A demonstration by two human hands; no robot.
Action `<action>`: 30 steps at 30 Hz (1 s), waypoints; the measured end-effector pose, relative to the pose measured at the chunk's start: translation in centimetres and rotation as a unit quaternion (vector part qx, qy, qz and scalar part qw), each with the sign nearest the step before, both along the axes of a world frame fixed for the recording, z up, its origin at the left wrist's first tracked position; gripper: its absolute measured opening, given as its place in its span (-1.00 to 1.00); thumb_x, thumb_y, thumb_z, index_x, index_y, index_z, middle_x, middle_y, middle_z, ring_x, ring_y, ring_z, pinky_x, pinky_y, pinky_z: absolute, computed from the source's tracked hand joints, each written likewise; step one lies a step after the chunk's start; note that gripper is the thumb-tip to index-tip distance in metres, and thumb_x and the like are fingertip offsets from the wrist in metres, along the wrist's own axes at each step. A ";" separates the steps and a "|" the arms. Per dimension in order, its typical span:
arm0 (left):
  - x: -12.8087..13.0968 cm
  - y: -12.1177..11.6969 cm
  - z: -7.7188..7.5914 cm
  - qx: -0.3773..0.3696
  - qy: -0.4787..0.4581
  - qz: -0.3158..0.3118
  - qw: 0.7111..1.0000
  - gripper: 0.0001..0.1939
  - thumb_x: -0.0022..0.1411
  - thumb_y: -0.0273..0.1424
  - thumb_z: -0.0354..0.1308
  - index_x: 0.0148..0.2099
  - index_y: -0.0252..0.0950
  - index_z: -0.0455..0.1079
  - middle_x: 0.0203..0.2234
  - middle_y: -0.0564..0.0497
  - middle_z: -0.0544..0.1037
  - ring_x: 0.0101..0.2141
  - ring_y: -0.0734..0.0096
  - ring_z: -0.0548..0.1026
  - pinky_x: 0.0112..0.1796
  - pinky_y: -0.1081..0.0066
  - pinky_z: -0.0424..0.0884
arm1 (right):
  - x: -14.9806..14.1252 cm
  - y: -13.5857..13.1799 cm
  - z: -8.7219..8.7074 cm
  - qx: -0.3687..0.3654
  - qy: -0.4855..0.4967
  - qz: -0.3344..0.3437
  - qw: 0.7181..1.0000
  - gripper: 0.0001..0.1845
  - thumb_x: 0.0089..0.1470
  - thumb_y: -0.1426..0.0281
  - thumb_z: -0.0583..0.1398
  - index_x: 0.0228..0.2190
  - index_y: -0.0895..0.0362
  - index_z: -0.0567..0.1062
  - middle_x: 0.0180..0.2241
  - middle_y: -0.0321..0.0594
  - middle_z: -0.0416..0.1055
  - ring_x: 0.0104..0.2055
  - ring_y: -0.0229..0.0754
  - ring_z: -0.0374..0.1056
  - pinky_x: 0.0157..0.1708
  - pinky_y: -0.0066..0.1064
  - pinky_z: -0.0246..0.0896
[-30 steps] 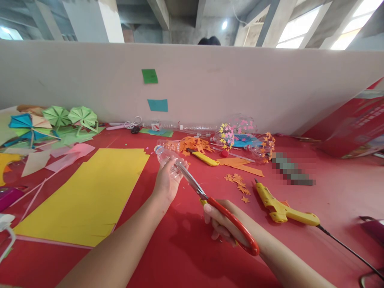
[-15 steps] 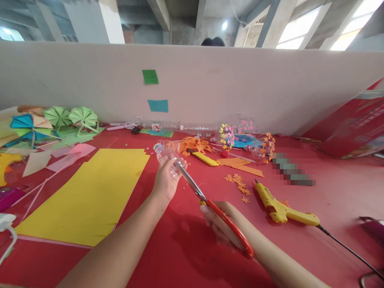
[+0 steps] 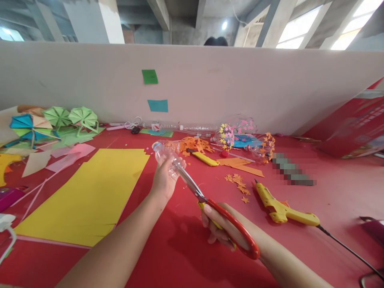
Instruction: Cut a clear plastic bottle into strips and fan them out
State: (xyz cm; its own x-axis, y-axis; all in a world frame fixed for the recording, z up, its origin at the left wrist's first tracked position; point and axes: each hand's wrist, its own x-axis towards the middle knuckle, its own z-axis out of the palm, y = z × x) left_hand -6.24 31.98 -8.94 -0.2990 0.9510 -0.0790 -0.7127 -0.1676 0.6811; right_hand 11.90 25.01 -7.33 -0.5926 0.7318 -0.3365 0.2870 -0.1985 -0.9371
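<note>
Since the previous frame, the clear plastic bottle [image 3: 162, 152] shifts slightly toward 10 o'clock in the left hand [image 3: 163, 182], and the scissors' handle loops stand farther apart, exposing more of the yellow one. Clock directions below take the bottle as dial centre.

Left hand: curled round the bottle body, thumb on the near face, fingers behind. The bottle is held tilted above the table, neck directed to 10 o'clock.

Right hand [image 3: 220, 226]: closed round the handles of the scissors [image 3: 201, 197], one red and one yellow, handles parted. The blades extend toward 10 o'clock with a narrow gap between them; the tips lie at the bottle's lower end, beside the left fingers. Whether the blades engage the plastic cannot be determined.

Near zone: a yellow box cutter [image 3: 205, 158] lies at 3 o'clock, with orange paper scraps [image 3: 196, 143] at 2 o'clock. Orange paper stars [image 3: 237, 184] and, farther out, a yellow glue gun [image 3: 282, 210] lie between 3 and 4 o'clock. Yellow paper sheets [image 3: 90, 192] lie between 8 and 9 o'clock.

Outer zone: star-decorated bottle pieces [image 3: 226, 136] rest at 2 o'clock; green paper umbrellas [image 3: 83, 116] stand at 10 o'clock. All items rest on a red table [image 3: 168, 256]. A white partition [image 3: 255, 84] spans 12 o'clock, bearing a green paper square [image 3: 149, 77] above a blue paper piece [image 3: 158, 105].
</note>
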 end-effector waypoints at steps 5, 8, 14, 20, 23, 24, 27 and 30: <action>-0.2 0.1 0.0 0.030 0.010 -0.014 0.999 -0.71 0.03 -0.46 0.25 -0.15 -0.22 0.34 -0.44 0.04 0.52 -0.36 0.38 0.54 -0.10 0.21 0.40 | 0.2 0.2 -0.2 0.002 0.011 -0.001 1.000 -0.42 0.07 -0.17 0.01 -0.50 0.12 0.27 -0.82 -0.59 0.03 -0.80 -0.45 -0.03 -0.36 -0.33 0.41; -0.2 0.1 -0.2 0.025 0.012 -0.010 1.000 -0.75 0.02 -0.46 0.25 -0.20 -0.24 0.33 -0.45 0.03 0.52 -0.38 0.39 0.53 -0.10 0.20 0.40 | 0.2 0.3 -0.3 0.002 0.001 -0.001 1.000 -0.40 0.04 -0.19 0.02 -0.52 0.11 0.27 -0.83 -0.58 0.02 -0.80 -0.44 -0.03 -0.39 -0.34 0.40; -0.4 0.2 -0.1 0.026 0.029 -0.003 0.999 -0.78 0.02 -0.44 0.26 -0.25 -0.24 0.33 -0.46 0.05 0.50 -0.40 0.41 0.51 -0.12 0.21 0.41 | 0.2 0.4 -0.2 0.000 -0.011 0.005 1.000 -0.39 0.02 -0.21 0.02 -0.53 0.11 0.26 -0.87 -0.58 0.02 -0.81 -0.43 -0.05 -0.41 -0.35 0.39; -0.7 0.4 -0.2 0.035 0.022 0.020 0.999 -0.76 0.00 -0.47 0.26 -0.24 -0.23 0.34 -0.43 0.07 0.48 -0.37 0.42 0.50 -0.10 0.21 0.41 | 0.3 0.5 -0.1 -0.001 -0.019 0.008 1.000 -0.40 0.01 -0.20 0.04 -0.54 0.10 0.26 -0.86 -0.58 0.02 -0.81 -0.43 -0.03 -0.43 -0.34 0.38; -0.7 0.4 -0.2 0.035 0.029 0.025 0.999 -0.77 0.01 -0.48 0.24 -0.24 -0.22 0.33 -0.42 0.06 0.47 -0.35 0.42 0.51 -0.10 0.21 0.42 | 0.3 0.5 -0.2 0.000 -0.022 0.014 1.000 -0.42 0.02 -0.18 0.05 -0.54 0.11 0.27 -0.86 -0.58 0.02 -0.81 -0.43 -0.02 -0.43 -0.34 0.38; -0.7 0.3 -0.2 0.033 0.034 0.026 0.999 -0.77 0.01 -0.48 0.24 -0.24 -0.22 0.33 -0.42 0.06 0.47 -0.34 0.41 0.51 -0.10 0.21 0.42 | 0.2 0.4 -0.2 0.000 -0.024 0.014 1.000 -0.42 0.02 -0.18 0.06 -0.54 0.11 0.27 -0.86 -0.57 0.02 -0.81 -0.42 -0.02 -0.44 -0.34 0.38; -0.6 0.3 -0.2 0.024 0.049 0.024 0.998 -0.77 0.02 -0.47 0.24 -0.23 -0.23 0.32 -0.41 0.05 0.48 -0.34 0.38 0.51 -0.11 0.19 0.43 | 0.2 0.4 -0.2 0.002 -0.025 0.003 1.000 -0.41 0.00 -0.18 0.06 -0.55 0.11 0.27 -0.86 -0.57 0.03 -0.81 -0.43 -0.02 -0.44 -0.35 0.38; -0.5 0.3 -0.2 0.017 0.047 0.023 0.998 -0.76 0.03 -0.47 0.23 -0.22 -0.23 0.32 -0.42 0.05 0.48 -0.35 0.38 0.51 -0.11 0.18 0.43 | 0.1 0.4 -0.1 0.003 -0.025 0.002 1.000 -0.40 -0.02 -0.19 0.07 -0.55 0.11 0.27 -0.86 -0.57 0.03 -0.80 -0.43 -0.02 -0.45 -0.35 0.38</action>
State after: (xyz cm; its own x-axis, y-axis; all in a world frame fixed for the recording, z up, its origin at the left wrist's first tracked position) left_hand -6.76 32.31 -9.10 -0.3478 0.9374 -0.0165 -0.6362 -0.2231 0.7386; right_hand 12.03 25.39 -7.41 -0.5779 0.7312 -0.3625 0.3350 -0.1926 -0.9223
